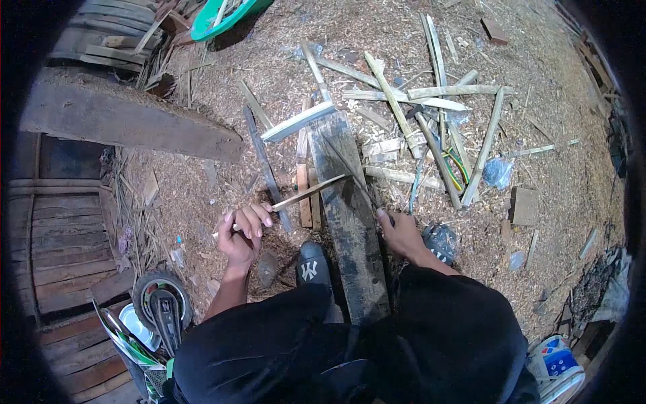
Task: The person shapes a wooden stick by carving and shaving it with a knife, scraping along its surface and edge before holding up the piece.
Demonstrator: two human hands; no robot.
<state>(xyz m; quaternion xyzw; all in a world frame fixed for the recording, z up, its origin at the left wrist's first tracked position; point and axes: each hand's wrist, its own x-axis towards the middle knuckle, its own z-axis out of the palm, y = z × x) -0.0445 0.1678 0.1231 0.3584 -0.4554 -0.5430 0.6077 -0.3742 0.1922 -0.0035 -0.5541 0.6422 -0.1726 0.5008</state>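
My left hand (242, 234) is closed around a thin wooden strip (311, 191), whose far end reaches over the long dark plank (356, 252) between my legs. In my right hand (406, 237) is the handle of a long-bladed knife (353, 170). Its blade points up and left across the plank, beside the strip's far end; I cannot tell whether they touch. A pale split piece of wood (298, 122) lies across the plank's far end.
Several wooden slats (441, 91) lie crossed on the chip-covered ground at the upper right. A thick beam (134, 118) juts in from the left. A green basin (229, 17) with wood pieces stands at the top. At lower left is a small wheel (140, 296).
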